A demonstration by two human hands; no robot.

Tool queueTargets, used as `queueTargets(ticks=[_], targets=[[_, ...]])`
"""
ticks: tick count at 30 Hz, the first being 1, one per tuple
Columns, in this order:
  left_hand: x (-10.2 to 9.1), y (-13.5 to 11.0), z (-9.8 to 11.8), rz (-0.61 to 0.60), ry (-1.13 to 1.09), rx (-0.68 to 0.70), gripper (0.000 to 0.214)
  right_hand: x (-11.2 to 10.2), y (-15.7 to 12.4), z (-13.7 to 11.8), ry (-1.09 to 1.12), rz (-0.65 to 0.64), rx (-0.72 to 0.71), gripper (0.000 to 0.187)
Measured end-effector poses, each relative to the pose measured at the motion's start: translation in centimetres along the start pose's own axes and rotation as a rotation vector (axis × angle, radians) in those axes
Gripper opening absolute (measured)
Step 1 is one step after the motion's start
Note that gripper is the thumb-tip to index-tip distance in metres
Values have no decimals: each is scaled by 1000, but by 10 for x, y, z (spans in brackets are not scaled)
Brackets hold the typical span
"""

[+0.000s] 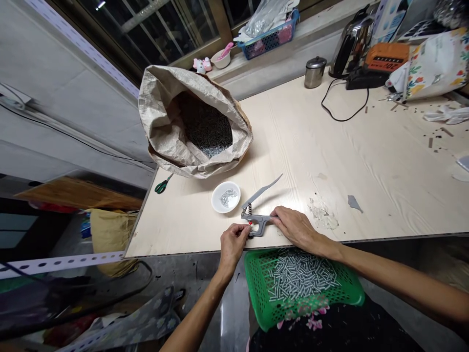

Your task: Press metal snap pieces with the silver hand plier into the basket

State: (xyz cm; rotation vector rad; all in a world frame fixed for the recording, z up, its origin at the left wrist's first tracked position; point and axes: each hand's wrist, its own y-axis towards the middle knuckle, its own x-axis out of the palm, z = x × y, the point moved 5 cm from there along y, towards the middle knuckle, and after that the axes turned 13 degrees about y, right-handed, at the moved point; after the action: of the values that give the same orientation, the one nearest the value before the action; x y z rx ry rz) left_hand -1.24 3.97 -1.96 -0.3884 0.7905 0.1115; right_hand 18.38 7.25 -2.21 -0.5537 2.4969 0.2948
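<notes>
Grey hand-press pliers (261,224) lie near the table's front edge, their upper handle raised and a coil spring at the jaw end. My right hand (295,226) is closed on the lower handle. At the jaws, beside a small red part (250,223), my left hand (233,242) pinches with thumb and forefinger; whatever is between them is too small to make out. A white bowl (216,204) of small silvery pieces stands just beyond the left hand. Below the table edge, a green basket (256,293) on my lap holds many small metal cylinders (304,274).
A large woven sack (161,132) of small dark and shiny pieces stands at the back left. Green-handled scissors (161,187) lie by the left edge. Farther right are a metal canister (315,73), a kettle (352,44), a black cable (344,119) and scattered scraps.
</notes>
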Motion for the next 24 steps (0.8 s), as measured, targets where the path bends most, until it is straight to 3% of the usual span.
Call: queueTargets(ticks=[8,15,20,24], targets=[[5,5,1,-256,-65,-183,37,12,-1,4,-214,-12,-70,21],[4,6,2,-326,160,-93,29,1,-4,-7,-315,-35,-194,13],[5,6,-1,-322,215,-79,35,-19,14,5,-330,-115,-261,81],[4,5,-2,-308,233,-72,36,-22,28,12,-337,-235,-247,90]])
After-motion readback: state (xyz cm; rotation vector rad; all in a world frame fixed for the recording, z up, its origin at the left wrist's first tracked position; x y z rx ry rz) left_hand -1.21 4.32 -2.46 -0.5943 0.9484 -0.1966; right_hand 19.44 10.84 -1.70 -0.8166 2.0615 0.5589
